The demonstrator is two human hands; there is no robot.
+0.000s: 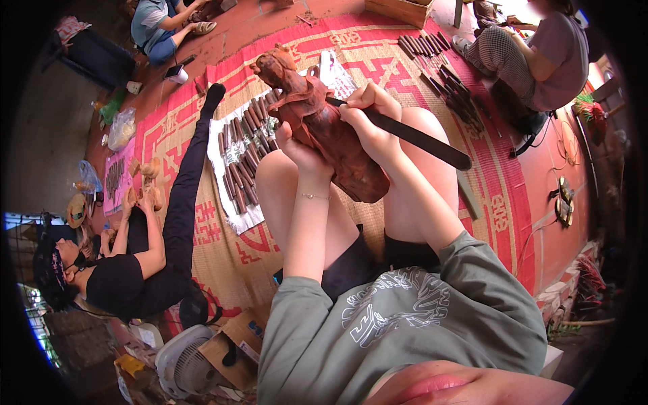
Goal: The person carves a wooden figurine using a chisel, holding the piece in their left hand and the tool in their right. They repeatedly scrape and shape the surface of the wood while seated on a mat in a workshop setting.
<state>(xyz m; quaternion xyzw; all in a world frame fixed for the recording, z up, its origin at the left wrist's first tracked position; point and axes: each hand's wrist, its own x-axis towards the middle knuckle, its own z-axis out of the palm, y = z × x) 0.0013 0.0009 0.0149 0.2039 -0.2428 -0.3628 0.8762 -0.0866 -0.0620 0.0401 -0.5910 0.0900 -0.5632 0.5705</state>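
Observation:
A reddish-brown carved wooden figurine (343, 152) leans across the space above my knees, its narrow carved top pointing away from me. My left hand (302, 152) is wrapped round its left side and supports it. My right hand (372, 116) grips a long, flat, dark file-like tool (425, 140), whose thin end meets the figurine's upper right side. The tool's broad rounded end sticks out to the right past my wrist. Just beyond my left knee, wooden-handled carving tools (243, 152) lie in rows on a white cloth (253, 219).
A red and tan patterned mat (496, 179) covers the floor. More carving tools (453, 91) lie at the far right, near a seated person (540, 64). Another person (128, 270) works on a pale carving at left, one leg stretched along the mat. A fan (192, 364) stands lower left.

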